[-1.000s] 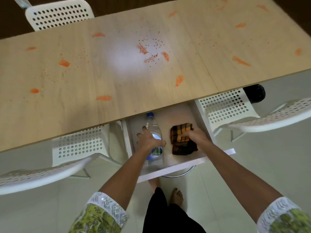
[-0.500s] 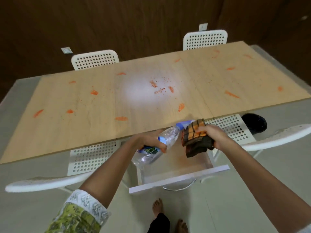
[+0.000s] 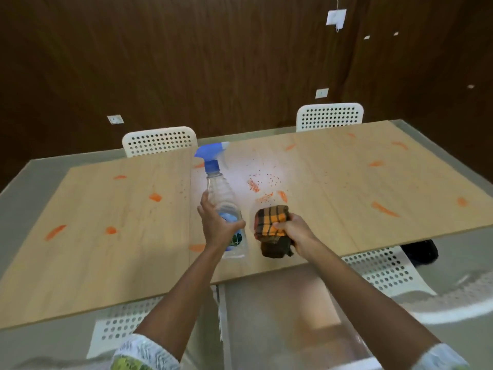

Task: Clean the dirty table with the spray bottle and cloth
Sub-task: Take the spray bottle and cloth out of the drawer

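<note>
Bottle (image 3: 223,209) raised upright — label unreadable

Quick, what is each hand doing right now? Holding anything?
Left hand: grips the clear spray bottle around its body, nozzle pointing away.
Right hand: grips the folded checked cloth above the table.

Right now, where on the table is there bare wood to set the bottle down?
The near left of the table, this side of the orange smears, is bare, as is the near strip right of the cloth. It is crowded just beyond the cloth, among the crumbs. The left hand holds the spray bottle; the right hand grips the cloth.
</note>
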